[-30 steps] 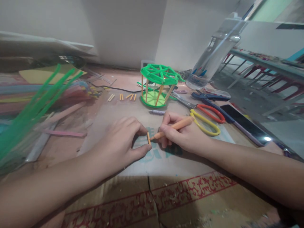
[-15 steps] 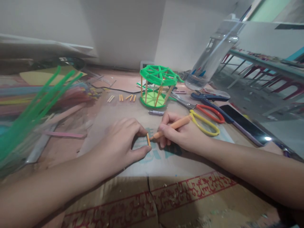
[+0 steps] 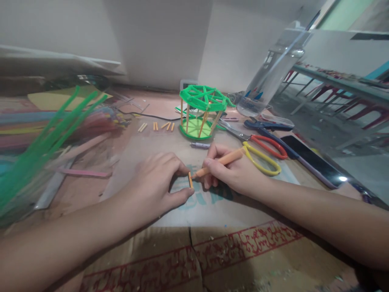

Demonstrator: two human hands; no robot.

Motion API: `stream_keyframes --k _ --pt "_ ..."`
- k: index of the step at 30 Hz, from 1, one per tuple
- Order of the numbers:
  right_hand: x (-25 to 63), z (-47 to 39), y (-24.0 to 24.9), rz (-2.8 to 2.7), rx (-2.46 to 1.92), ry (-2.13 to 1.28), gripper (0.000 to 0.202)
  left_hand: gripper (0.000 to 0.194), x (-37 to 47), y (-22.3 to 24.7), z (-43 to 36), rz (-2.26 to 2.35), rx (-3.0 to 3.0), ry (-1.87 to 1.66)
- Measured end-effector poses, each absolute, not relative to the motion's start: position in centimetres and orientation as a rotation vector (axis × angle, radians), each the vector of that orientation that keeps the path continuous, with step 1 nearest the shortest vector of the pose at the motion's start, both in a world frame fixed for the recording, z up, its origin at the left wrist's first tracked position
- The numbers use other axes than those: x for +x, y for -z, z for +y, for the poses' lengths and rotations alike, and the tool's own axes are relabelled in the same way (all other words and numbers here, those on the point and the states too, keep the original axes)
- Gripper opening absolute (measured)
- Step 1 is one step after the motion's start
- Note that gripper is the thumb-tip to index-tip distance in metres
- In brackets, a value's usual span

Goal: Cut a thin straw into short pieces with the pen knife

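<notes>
Between thumb and index finger, my left hand point(image 3: 164, 180) pinches a small orange stick point(image 3: 190, 180) over a whitish sheet point(image 3: 173, 217) with blue-green marks. My right hand point(image 3: 226, 168) grips an orange marker point(image 3: 223, 161) like a pen, its tip at the stick's right side. Behind my hands stands a round frame point(image 3: 203, 99) with a green spoked top, thin wooden posts and a light green base. Several short sticks point(image 3: 155, 126), some orange and some paler, lie in small groups to its left. A purplish pen point(image 3: 199, 145) lies in front of the frame.
On the right are scissors point(image 3: 269, 147) with red and yellow handles, blue-handled pliers point(image 3: 267, 123), a phone point(image 3: 313, 162) and a clear bottle point(image 3: 261, 81). Blurred green strips point(image 3: 57, 142) and a pink strip point(image 3: 85, 173) are at left. Patterned cardboard point(image 3: 225, 259) lies in front.
The view has shifted very slightly. My left hand still pinches the orange stick, and my right hand still has the marker tip at it.
</notes>
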State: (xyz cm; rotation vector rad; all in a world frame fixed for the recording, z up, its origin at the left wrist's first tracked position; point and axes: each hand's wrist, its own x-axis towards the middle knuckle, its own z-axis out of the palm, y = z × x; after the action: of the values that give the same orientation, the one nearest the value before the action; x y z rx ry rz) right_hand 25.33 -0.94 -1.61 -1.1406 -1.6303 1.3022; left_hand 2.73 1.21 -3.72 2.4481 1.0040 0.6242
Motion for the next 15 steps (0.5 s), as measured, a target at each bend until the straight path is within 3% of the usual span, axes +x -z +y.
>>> stream_keyframes --k 15 --pt "25.2 -1.08 1.46 -1.635 -1.153 -1.286 0.034 0.018 2.94 3.83 1.22 1.009 2.431 -0.662"
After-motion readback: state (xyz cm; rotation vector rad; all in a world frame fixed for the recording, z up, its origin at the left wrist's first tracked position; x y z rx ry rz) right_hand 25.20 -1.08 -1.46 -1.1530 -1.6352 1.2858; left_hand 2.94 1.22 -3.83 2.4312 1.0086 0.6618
